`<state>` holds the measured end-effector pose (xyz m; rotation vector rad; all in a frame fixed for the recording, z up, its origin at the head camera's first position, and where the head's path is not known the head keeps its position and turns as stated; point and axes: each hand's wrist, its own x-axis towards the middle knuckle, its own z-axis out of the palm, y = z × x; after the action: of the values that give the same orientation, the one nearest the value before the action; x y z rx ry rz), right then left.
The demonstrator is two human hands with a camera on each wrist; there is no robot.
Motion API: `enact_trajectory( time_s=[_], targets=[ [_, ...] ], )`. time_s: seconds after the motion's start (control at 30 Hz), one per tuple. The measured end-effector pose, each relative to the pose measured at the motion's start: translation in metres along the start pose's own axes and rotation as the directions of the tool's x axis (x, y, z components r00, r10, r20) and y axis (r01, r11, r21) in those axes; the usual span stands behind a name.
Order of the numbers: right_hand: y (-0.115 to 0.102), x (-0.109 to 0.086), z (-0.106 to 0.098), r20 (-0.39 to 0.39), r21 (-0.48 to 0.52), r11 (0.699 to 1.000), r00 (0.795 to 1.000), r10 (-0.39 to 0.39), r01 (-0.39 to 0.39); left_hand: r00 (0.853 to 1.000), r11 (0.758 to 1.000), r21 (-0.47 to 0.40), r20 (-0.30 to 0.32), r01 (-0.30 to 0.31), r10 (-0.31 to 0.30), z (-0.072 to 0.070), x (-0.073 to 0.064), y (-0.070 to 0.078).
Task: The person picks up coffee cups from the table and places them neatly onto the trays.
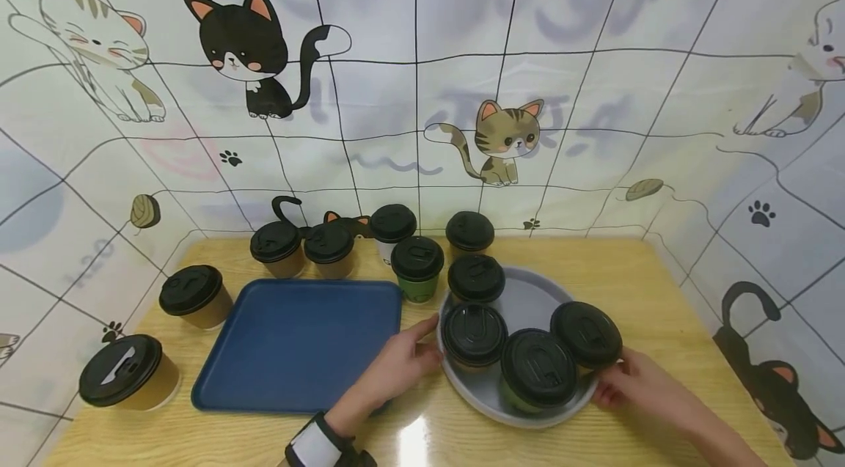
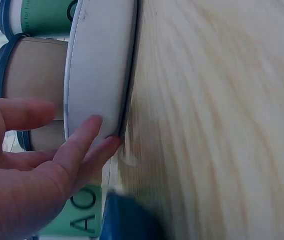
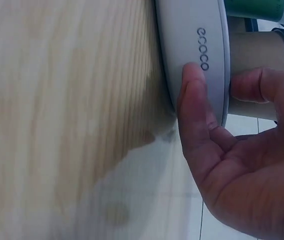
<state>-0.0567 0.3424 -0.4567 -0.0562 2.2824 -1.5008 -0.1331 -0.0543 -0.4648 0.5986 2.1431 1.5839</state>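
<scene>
A round grey tray (image 1: 528, 291) bears several paper cups with black lids, among them a green cup (image 1: 538, 372) at the front and a brown cup (image 1: 586, 335) at the right. My left hand (image 1: 399, 364) touches the tray's left wall with its fingertips. Its thumb stands apart, beside a brown cup (image 2: 36, 65). On the right side my right hand (image 1: 643, 386) grips the tray's edge, fingers against the outer wall (image 3: 194, 30) lettered "ecoco" and thumb over the rim by another brown cup (image 3: 257, 55).
Left of the round tray lies a blue rectangular tray (image 1: 297, 346) on the wooden table (image 1: 634, 269). More lidded cups stand around it, including a brown cup (image 1: 152, 383) at the front left and a green cup (image 1: 417, 280) behind. A cat-patterned cloth (image 1: 383, 86) hangs behind the table.
</scene>
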Motion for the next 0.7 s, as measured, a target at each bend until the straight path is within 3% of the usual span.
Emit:
enact_trajectory(
  time_s=[0.13, 0.3, 0.53, 0.7],
  targets=[
    [0.004, 0.004, -0.018, -0.125, -0.122, 0.992, 0.992, 0.025, -0.04, 0.999, 1.0, -0.03, 0.048, -0.005, 0.006, 0.011, 0.007, 0.004],
    [0.011, 0.017, -0.039, -0.27, -0.324, 0.943, 0.963, -0.012, -0.079, 0.996, 1.0, 0.014, 0.09, -0.019, 0.018, 0.022, 0.016, 0.006],
    [0.018, 0.031, -0.06, -0.338, -0.445, 0.893, 0.935, -0.104, -0.061, 0.994, 1.0, 0.008, 0.109, -0.006, 0.005, 0.034, 0.024, 0.007],
    [0.017, 0.026, -0.055, -0.359, -0.483, 0.872, 0.926, -0.114, -0.08, 0.993, 1.0, -0.014, 0.12, 0.004, -0.002, 0.037, 0.021, 0.008]
  ],
)
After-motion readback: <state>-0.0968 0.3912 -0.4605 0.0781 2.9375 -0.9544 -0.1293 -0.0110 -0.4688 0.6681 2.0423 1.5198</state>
